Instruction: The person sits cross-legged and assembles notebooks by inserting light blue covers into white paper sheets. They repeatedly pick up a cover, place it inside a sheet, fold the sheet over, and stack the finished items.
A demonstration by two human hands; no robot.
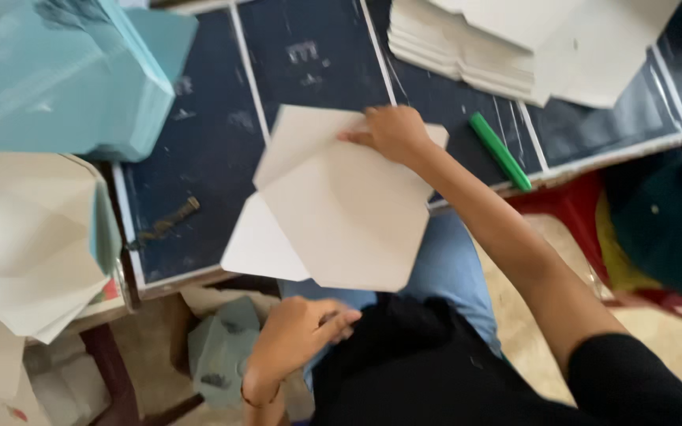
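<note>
Head view looks down on a dark counter (pixel 199 158) ruled with pale lines; going by size, a bulky stack of teal sheets (pixel 65 75) fills ten o'clock, a heap of folded white-and-teal pieces (pixel 29 237) sits at nine, and a stack of white cut sheets (pixel 507 43) lies at one o'clock. At centre is the white folded sheet (pixel 333 205), angular, overhanging the counter's near edge above the lap. The right hand (pixel 392 132) presses flat on its upper edge, fingers spread and pinning it. The left hand (pixel 297 331) hangs at six o'clock below the counter, loosely curled, holding nothing I can see. To crease well, I judge the pinning hand should stay firm while edges are aligned before pressing. A green marker (pixel 500 151) lies at two o'clock; no labels are legible.
</note>
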